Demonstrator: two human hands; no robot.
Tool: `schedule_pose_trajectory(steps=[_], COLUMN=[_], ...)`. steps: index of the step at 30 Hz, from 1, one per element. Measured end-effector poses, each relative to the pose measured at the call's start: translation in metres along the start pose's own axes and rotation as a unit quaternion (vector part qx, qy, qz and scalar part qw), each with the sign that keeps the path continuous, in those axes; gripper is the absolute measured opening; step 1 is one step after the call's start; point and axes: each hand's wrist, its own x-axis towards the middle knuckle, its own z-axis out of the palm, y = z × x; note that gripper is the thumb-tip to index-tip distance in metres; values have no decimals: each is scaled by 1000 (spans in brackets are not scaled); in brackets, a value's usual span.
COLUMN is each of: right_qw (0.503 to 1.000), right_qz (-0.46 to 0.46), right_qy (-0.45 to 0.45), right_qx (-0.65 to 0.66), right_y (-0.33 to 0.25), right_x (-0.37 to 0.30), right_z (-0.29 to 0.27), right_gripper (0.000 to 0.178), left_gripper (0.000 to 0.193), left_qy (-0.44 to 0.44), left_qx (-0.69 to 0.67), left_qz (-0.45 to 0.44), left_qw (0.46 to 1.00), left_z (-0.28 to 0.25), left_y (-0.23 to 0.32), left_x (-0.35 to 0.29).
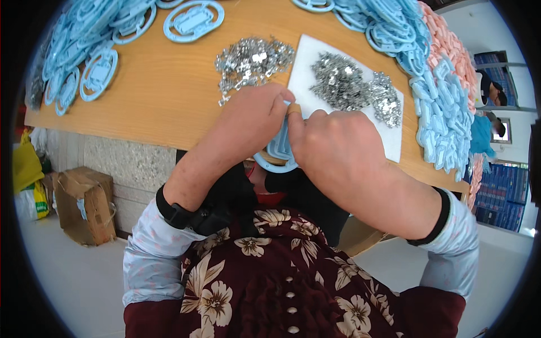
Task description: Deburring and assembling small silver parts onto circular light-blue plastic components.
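A light-blue oval plastic frame (277,149) is held at the table's near edge, its lower rim showing below my hands. My left hand (260,112) is closed round its upper left side. From the right, my closed right hand (338,138) grips the same frame, the thumb pressed near its top; a tan band is wrapped round that thumb. My fingers hide the spot where the two hands meet, so any small piece there cannot be seen. Just beyond the left hand lies a pile of small shiny metal pieces (253,59). More metal pieces (341,79) lie on a white foam sheet (303,70).
Blue oval frames (84,34) are heaped at the left of the wooden table (163,84), with more (389,28) at the far right. Smaller blue parts (445,121) and pink parts (451,48) line the right edge. An open cardboard box (84,205) sits on the floor, left.
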Motion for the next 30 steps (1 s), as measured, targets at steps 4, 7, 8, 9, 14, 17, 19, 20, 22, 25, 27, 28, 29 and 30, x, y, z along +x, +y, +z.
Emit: schedule_pose_trajectory(steps=[4, 7, 8, 9, 14, 17, 19, 20, 22, 25, 27, 28, 29, 30], right_qw=[981, 876, 802, 711, 466, 496, 509, 517, 440, 476, 530, 520, 512, 503], right_qz=[65, 213, 259, 293, 262, 277, 271, 266, 196, 236, 264, 262, 259, 255], right_qy=[101, 152, 160, 162, 134, 92, 107, 113, 136, 245, 323, 324, 324, 324], right_qx=[152, 405, 514, 618, 835, 818, 810, 806, 866, 811, 738, 746, 753, 760], right_y=[24, 18, 13, 8, 1, 15, 15, 14, 19, 2, -11, -14, -17, -21], right_x=[-15, -37, -44, -47, -54, -66, -67, -67, -74, -66, -58, -57, -56, -54], right_z=[16, 45, 61, 72, 77, 75, 67, 65, 78, 76, 84, 81, 76, 73], right_gripper=[30, 27, 26, 26, 25, 26, 27, 27, 26, 25, 27, 28, 28, 29], left_gripper=[30, 31, 32, 32, 31, 33, 35, 34, 34, 39, 41, 42, 44, 44], left_qy=[-10, -50, -67, -81, -129, -159, -171, -148, -101, -178, -208, -223, -198, -201], left_qx=[-76, -172, -197, -231, -273, -117, -5, -19, -46, -401, -439, -457, -488, -516], left_qz=[-41, -64, -74, -78, -98, -2, 52, 61, 78, -135, -105, -90, -100, -118], left_qw=[996, 982, 975, 966, 948, 980, 984, 987, 991, 888, 868, 856, 844, 824], left_z=[-11, -12, -9, -6, 0, -4, -4, 1, 12, 13, 15, 16, 20, 23], left_y=[8, 17, 21, 23, 32, 46, 55, 51, 41, 46, 43, 43, 45, 45], left_x=[-5, -5, -6, -9, -19, -22, -22, -22, -24, -30, -31, -32, -33, -32])
